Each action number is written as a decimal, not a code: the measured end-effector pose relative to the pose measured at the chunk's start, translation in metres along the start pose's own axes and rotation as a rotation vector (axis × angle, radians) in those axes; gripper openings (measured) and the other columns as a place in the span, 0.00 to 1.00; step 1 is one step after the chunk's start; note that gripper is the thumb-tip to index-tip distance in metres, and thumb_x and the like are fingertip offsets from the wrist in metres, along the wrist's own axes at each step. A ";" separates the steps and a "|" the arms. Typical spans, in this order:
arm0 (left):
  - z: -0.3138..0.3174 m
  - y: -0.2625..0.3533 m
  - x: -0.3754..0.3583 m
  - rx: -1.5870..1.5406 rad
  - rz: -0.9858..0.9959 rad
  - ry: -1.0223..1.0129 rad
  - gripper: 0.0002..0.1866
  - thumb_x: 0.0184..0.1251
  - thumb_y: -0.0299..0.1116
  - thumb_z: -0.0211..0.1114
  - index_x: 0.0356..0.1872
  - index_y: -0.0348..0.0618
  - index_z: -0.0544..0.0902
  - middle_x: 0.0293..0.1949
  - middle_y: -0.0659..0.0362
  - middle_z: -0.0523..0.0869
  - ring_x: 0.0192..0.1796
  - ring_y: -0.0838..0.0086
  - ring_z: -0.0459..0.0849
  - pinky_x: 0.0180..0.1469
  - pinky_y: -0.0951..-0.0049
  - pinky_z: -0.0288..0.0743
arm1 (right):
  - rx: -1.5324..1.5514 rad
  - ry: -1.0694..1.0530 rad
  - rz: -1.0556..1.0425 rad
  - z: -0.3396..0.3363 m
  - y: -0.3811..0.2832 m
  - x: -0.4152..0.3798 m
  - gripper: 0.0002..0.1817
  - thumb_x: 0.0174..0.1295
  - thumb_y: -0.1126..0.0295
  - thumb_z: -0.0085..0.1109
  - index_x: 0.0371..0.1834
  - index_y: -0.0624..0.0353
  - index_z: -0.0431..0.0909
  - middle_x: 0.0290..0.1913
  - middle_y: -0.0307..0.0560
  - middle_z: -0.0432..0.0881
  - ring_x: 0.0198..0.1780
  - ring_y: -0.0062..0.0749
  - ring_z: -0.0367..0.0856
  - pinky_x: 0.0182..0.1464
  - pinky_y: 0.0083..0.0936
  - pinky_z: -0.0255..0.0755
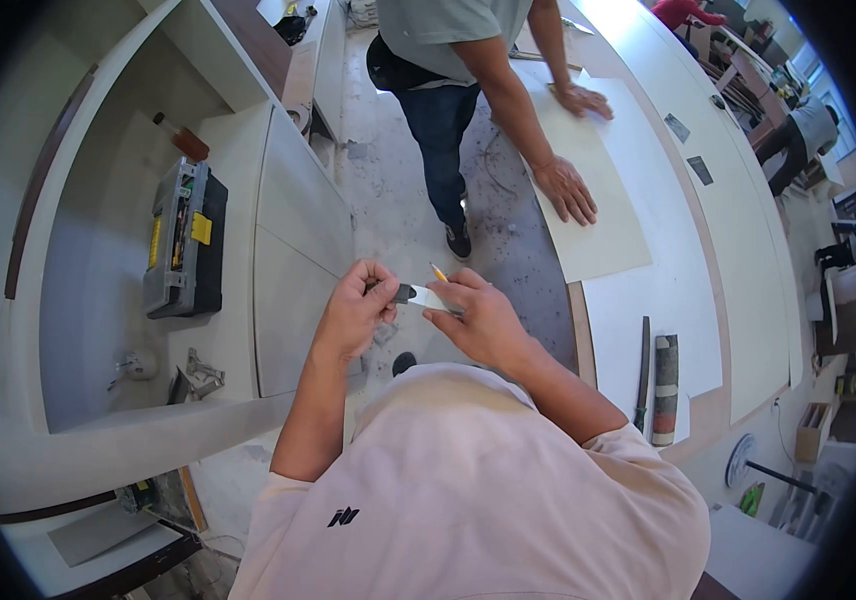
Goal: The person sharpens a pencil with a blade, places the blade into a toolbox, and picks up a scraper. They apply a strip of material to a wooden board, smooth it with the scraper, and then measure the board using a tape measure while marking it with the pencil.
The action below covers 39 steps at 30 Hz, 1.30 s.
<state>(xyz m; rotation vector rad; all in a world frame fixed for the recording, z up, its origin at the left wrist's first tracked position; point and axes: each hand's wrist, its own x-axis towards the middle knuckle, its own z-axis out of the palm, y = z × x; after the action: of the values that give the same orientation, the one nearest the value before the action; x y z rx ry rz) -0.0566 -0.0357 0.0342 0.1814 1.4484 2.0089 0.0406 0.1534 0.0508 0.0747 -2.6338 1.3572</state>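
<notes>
In front of my chest, my left hand (356,305) is closed around a small dark-ended tool (405,293). A flat, pale, blade-like piece (426,298) extends from its dark end toward the right. My right hand (478,318) pinches the far side of that pale piece between thumb and fingers. A yellow pencil (438,272) also sticks up from the right hand's fingers, its sharpened tip pointing up and left. My fingers partly cover the tool, and I cannot tell its exact kind.
A co-worker (443,90) stands ahead, both hands flat on a pale sheet (603,245) on the workbench (768,350). A dark long tool (644,370) and a roll (666,390) lie at right. Left, a white cabinet (293,240) holds a toolbox (188,240) and a bottle (181,138).
</notes>
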 end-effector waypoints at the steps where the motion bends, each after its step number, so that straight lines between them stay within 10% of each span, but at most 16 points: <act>1: -0.001 -0.001 0.000 0.033 0.017 -0.008 0.05 0.69 0.29 0.61 0.39 0.41 0.73 0.32 0.61 0.77 0.28 0.81 0.73 0.29 0.82 0.69 | -0.015 -0.004 -0.010 0.000 0.002 0.000 0.18 0.56 0.67 0.67 0.49 0.60 0.80 0.36 0.50 0.75 0.36 0.47 0.78 0.39 0.36 0.73; 39: 0.008 -0.001 0.000 0.348 -0.051 -0.036 0.07 0.68 0.32 0.63 0.36 0.42 0.75 0.27 0.65 0.75 0.26 0.83 0.71 0.28 0.82 0.64 | -0.053 -0.101 0.053 -0.019 -0.005 -0.013 0.18 0.55 0.62 0.67 0.47 0.58 0.82 0.37 0.47 0.77 0.36 0.44 0.81 0.40 0.35 0.75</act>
<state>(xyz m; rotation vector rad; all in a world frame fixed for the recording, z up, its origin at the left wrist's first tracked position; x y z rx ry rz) -0.0525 -0.0294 0.0360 0.3237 1.7524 1.6919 0.0568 0.1654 0.0636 0.0691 -2.7718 1.3324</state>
